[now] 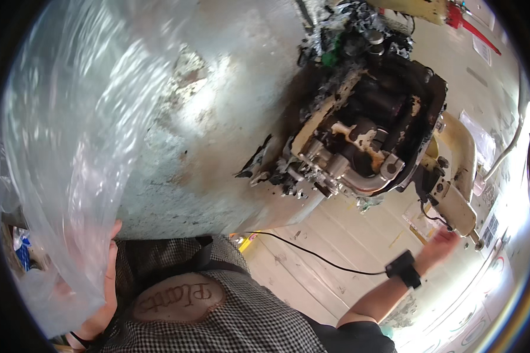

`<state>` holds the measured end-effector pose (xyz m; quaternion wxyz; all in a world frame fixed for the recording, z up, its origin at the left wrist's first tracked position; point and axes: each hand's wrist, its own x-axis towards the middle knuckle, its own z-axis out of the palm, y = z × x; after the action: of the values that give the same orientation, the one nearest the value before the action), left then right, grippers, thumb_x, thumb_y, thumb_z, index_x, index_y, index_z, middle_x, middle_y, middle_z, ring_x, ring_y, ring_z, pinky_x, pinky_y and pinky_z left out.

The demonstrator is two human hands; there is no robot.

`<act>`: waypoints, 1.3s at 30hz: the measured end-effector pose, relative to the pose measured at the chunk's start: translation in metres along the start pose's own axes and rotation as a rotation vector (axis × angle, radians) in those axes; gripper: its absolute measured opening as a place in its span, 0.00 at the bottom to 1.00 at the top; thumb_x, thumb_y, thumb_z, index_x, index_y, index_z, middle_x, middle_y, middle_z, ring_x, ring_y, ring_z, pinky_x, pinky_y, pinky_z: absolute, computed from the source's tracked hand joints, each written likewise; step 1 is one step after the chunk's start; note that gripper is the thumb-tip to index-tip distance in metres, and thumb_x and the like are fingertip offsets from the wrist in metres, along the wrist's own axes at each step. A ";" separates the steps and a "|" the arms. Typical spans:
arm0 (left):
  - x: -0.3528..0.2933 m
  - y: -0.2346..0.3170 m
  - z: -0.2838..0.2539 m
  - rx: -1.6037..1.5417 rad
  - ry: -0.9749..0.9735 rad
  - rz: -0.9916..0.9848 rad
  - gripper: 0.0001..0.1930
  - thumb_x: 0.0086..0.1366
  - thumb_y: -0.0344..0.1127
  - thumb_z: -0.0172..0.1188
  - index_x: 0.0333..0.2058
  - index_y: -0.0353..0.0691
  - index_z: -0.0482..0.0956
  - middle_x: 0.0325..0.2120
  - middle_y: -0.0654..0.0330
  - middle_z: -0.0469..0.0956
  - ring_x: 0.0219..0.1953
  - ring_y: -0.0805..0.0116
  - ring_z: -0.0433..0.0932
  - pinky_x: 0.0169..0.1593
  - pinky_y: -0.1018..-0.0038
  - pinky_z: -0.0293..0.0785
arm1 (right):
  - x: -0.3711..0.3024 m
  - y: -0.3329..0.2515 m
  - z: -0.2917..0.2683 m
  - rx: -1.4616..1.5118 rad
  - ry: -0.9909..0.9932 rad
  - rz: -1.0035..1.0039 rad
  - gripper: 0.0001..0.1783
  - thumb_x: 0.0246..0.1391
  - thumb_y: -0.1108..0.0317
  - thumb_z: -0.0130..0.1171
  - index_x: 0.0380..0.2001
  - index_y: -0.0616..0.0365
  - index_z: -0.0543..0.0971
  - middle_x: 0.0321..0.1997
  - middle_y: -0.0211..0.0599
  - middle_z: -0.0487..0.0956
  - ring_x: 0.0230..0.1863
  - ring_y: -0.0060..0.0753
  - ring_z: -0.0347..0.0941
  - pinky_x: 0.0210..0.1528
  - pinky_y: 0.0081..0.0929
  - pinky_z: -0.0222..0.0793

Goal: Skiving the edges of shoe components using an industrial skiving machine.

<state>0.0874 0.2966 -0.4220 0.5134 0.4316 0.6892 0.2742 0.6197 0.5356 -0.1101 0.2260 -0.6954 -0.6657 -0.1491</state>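
Observation:
A large sheet of clear plastic film point(79, 135) hangs down the left side, over the edge of a worn grey-green table. My left hand point(103, 288) is at its lower end, fingers closed on the film and partly hidden behind its folds. To the right stands an open machine head point(374, 129), dark and greasy inside, with metal shafts and flaking cream paint. My right hand point(439, 246), blurred, is beside the lower end of the machine's cream arm point(458, 209). Its fingers are smeared by motion, so I cannot tell whether they touch it.
Torn dark and silvery scraps point(265, 165) cling around the machine on the worn tabletop point(218, 147). A black cable point(318, 254) runs to a black band point(403, 269) on my right wrist. A red-handled part point(477, 32) is at the upper right. Below lies a pale floor point(300, 282).

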 end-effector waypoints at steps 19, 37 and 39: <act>0.001 -0.016 -0.003 -0.239 -0.085 -0.107 0.12 0.64 0.19 0.51 0.45 0.32 0.78 0.34 0.55 0.74 0.32 0.70 0.75 0.38 0.77 0.73 | -0.015 -0.173 0.019 0.096 0.079 0.095 0.17 0.67 0.56 0.49 0.31 0.58 0.74 0.21 0.26 0.63 0.23 0.20 0.55 0.31 0.17 0.52; 0.010 -0.025 -0.019 -0.161 -0.254 0.053 0.14 0.64 0.17 0.49 0.46 0.30 0.77 0.36 0.51 0.75 0.32 0.67 0.77 0.37 0.76 0.74 | -0.007 -0.174 0.019 0.124 0.047 0.191 0.18 0.65 0.56 0.51 0.28 0.59 0.73 0.17 0.22 0.58 0.18 0.15 0.47 0.22 0.19 0.42; 0.011 -0.025 -0.017 -0.189 -0.250 0.059 0.14 0.64 0.17 0.49 0.46 0.30 0.77 0.36 0.51 0.75 0.31 0.67 0.77 0.37 0.76 0.74 | -0.007 -0.159 0.024 0.160 0.087 0.068 0.18 0.64 0.55 0.52 0.27 0.59 0.73 0.16 0.22 0.57 0.18 0.15 0.47 0.22 0.19 0.41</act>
<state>0.0628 0.2950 -0.4426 0.6254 0.4322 0.5779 0.2968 0.4588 0.5444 -0.1159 0.3143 -0.6901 -0.6412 -0.1176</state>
